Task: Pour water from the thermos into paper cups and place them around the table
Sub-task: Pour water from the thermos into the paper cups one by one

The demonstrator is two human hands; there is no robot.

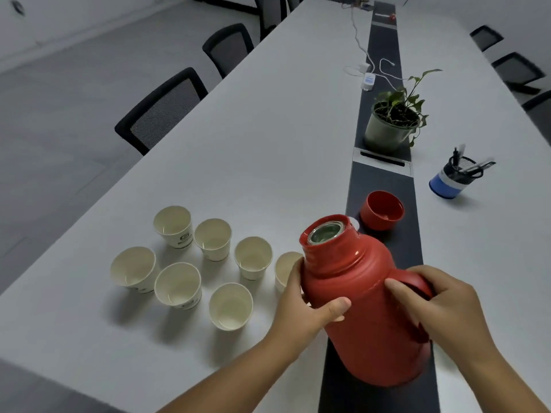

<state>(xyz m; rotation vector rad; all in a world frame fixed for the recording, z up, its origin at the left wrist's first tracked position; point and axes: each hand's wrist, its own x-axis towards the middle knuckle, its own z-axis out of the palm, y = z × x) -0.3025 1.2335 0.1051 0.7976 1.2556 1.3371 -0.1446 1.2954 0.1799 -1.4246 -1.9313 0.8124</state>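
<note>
Both hands grip the tilted, uncapped red thermos (366,296): left hand (301,305) fingers wrapped on its body, right hand (441,308) clamped on its handle. Seven paper cups (179,286) stand beside it on the table (268,129).

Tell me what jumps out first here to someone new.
The red thermos, lid off and tilted toward the cups, gripped by both hands: left hand on its body, right hand at the handle. Left of it, seven paper cups stand clustered on the white table. Behind the thermos, its red cap lies on the dark centre strip, with a potted plant farther back.
</note>
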